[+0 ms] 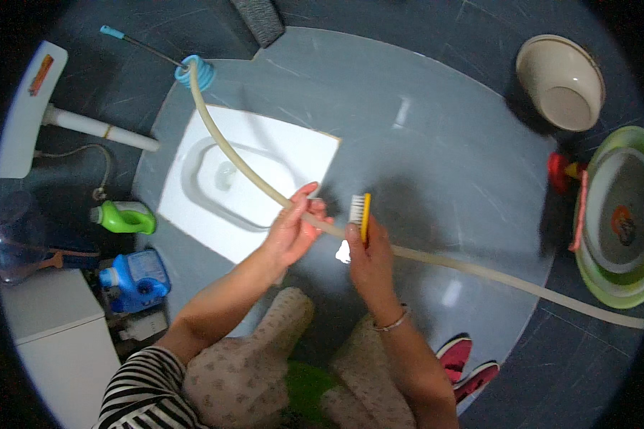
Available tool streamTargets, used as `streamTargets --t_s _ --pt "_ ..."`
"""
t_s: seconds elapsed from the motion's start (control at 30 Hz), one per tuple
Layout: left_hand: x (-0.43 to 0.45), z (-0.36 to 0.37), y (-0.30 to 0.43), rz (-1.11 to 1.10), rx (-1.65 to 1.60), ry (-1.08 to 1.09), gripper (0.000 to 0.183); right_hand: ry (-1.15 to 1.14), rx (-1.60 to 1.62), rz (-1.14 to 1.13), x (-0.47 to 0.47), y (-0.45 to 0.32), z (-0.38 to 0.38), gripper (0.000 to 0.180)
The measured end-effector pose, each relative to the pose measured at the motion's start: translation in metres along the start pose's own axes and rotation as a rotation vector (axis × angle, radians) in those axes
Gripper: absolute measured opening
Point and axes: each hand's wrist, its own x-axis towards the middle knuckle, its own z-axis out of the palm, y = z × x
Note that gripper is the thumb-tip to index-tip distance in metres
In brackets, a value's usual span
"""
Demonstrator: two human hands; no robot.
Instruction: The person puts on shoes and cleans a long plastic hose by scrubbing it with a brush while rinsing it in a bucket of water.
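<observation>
A long beige hose (239,164) runs from the blue toilet-brush holder (200,73) at the upper left, across the white squat toilet (263,126), to the right rim of the view. My left hand (295,228) is around the hose near the middle, with its fingers curled loosely about it. My right hand (369,252) grips a scrub brush (360,212) with a yellow back and white bristles, held upright just beside the hose. The hose passes at or behind the right hand; whether that hand also holds it is hidden.
A green bottle (126,217) and a blue detergent jug (139,281) stand left, near a white cabinet (67,322). A beige basin (561,80) and green-rimmed basins (617,214) are at the right wall. Red shoes (464,370) lie lower right. A white pipe (104,130) meets the floor left.
</observation>
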Motion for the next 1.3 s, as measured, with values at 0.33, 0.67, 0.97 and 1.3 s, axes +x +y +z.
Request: streamTargets --t_s 0.33,0.67,0.97,1.3 --pt "0.002 0.02 0.019 0.047 -0.058 0.407 0.046 -0.076 -0.191 -0.008 -0.005 0.038 -0.004 0.038" --pt "-0.029 0.025 0.031 -0.301 0.003 0.258 0.047 -0.069 -0.201 -0.539 0.04 -0.045 -0.011 0.04" --pt "-0.031 0.024 0.023 -0.546 -0.083 0.055 0.05 -0.13 -0.391 -0.725 0.027 0.03 -0.002 0.044" --pt "-0.03 0.005 0.02 -0.616 -0.056 -0.159 0.044 -0.094 -0.36 -0.664 0.023 0.015 -0.006 0.04"
